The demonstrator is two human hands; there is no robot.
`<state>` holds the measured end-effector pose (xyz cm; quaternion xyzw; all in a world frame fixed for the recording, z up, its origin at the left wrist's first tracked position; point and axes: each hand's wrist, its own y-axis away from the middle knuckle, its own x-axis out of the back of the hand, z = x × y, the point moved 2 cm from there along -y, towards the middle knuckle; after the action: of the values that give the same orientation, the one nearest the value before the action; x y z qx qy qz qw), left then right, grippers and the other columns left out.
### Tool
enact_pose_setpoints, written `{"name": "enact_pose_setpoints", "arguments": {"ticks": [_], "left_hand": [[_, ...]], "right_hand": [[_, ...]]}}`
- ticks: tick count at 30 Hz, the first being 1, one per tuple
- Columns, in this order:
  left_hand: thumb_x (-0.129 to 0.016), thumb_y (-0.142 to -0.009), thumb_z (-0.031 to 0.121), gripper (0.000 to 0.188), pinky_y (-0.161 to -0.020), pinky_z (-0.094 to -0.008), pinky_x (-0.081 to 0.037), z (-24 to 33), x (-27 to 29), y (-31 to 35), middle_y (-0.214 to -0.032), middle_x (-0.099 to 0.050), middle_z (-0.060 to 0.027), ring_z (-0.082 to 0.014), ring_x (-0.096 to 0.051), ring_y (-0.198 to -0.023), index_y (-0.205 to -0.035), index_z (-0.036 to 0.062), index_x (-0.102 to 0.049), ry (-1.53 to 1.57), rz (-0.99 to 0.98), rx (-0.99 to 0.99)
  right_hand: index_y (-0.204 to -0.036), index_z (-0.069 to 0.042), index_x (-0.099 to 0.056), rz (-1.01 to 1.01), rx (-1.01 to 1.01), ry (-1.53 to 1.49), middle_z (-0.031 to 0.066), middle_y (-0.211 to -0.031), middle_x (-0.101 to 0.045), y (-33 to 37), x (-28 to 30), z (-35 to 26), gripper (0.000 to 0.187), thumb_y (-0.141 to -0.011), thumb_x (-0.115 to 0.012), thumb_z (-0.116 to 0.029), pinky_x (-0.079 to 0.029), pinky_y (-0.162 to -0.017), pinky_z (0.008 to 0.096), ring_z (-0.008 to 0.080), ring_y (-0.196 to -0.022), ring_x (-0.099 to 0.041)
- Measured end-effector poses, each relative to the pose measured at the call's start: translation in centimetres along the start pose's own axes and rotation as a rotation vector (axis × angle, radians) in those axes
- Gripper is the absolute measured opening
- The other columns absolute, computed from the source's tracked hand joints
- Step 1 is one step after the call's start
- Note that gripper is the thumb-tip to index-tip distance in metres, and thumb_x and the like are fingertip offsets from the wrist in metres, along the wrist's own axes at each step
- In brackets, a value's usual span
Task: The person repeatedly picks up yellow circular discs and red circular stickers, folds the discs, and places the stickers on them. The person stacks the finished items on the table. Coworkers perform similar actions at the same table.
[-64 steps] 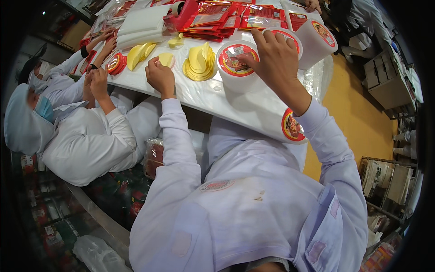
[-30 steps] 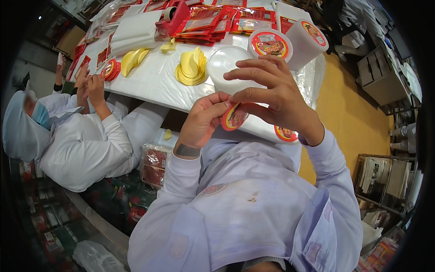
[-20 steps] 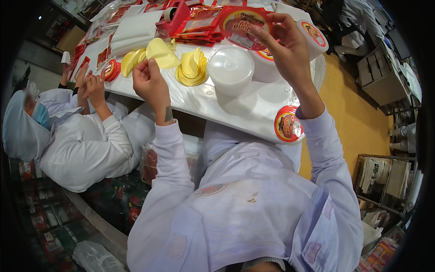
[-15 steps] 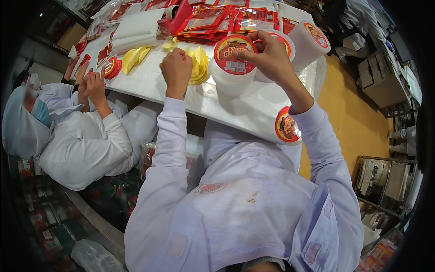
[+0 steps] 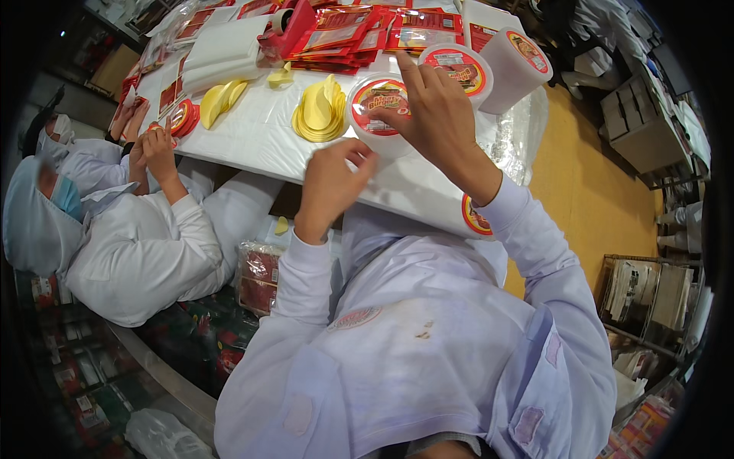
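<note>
My right hand (image 5: 443, 111) lies over a round white lidded tub (image 5: 391, 144), thumb and fingers spread apart on its red, yellow-edged round label (image 5: 382, 101). My left hand (image 5: 332, 183) is nearer to me, just off the table's front edge, slightly blurred. Its fingers are loosely curled with a gap at the thumb, and nothing shows in them. Left of the tub lies a pile of yellow round backing papers (image 5: 313, 122). Another round red label (image 5: 475, 216) sits at the table edge by my right forearm.
More white tubs (image 5: 505, 88) stand behind to the right. Red printed pouches (image 5: 336, 38), a red tape dispenser (image 5: 294, 27) and white sheets (image 5: 222, 50) cover the far table. At left, a co-worker in white (image 5: 145, 252) handles round red labels (image 5: 183, 116).
My left hand has come down and right from the yellow papers, loosening its fist. My right hand has spread over the label. A small yellow piece now shows below the table edge.
</note>
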<state>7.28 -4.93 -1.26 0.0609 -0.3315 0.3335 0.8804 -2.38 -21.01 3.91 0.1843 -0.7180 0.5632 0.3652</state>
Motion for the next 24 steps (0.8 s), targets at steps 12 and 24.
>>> {"name": "enact_pose_setpoints", "arguments": {"ticks": [12,24], "left_hand": [[-0.082,-0.079,0.031,0.044,-0.113,-0.0464,-0.036,4.3,-14.9,4.5,-0.122,-0.063,0.0029,-0.0198,-0.059,-0.119,-0.121,0.0259,-0.068,-0.145,-0.261,-0.844],[-0.072,-0.090,0.009,0.011,-0.095,-0.0359,-0.051,4.2,-8.8,4.6,-0.101,-0.075,-0.0043,-0.0187,-0.069,-0.096,-0.101,0.0067,-0.069,0.141,0.261,-0.722]], "right_hand": [[-0.093,-0.017,-0.072,-0.065,0.261,-0.332,-0.0051,-0.095,-0.070,1.5,3.0,1.7,0.015,-0.083,-0.080,-0.023,-0.042,-0.085,0.0390,0.0180,-0.095,-0.062],[-0.097,-0.014,-0.071,0.293,0.238,-0.211,-0.0028,-0.098,-0.073,1.1,4.8,5.1,0.017,-0.083,-0.079,-0.019,-0.043,-0.096,0.0403,0.0172,-0.100,-0.067]]}}
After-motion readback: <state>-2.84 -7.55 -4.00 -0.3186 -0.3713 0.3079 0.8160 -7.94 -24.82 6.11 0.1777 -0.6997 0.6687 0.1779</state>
